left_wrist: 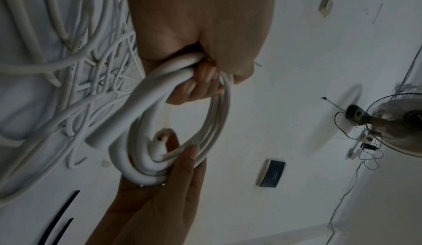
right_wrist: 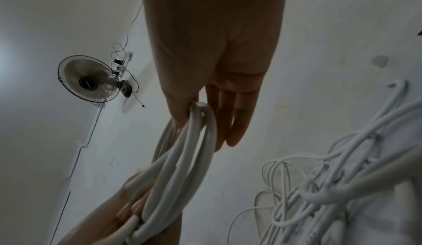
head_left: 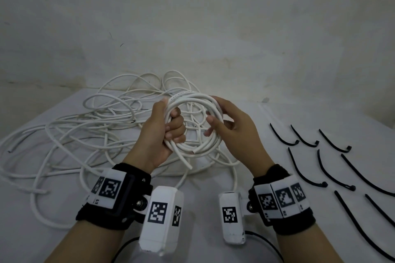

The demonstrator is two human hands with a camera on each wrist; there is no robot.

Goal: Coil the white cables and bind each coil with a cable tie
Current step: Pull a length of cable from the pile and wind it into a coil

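A white cable coil (head_left: 192, 99) of several loops is held up over the table between both hands. My left hand (head_left: 173, 128) grips its left side with the fingers curled through the ring (left_wrist: 203, 84). My right hand (head_left: 215, 121) holds the right side: its thumb lies over the strands (left_wrist: 194, 151) and its fingers (right_wrist: 228, 122) stretch out behind the coil (right_wrist: 182, 158). Two cut cable ends (head_left: 189, 166) stick out at the coil's bottom. Behind it, a tangle of loose white cables (head_left: 85, 130) covers the left of the table. Several black cable ties (head_left: 324, 168) lie at the right.
The white table (head_left: 299, 117) stands against a pale wall. Loose cable loops reach the near left edge and run under my wrists. A wall fan (right_wrist: 89, 81) and its wiring show in the wrist views, high above the table.
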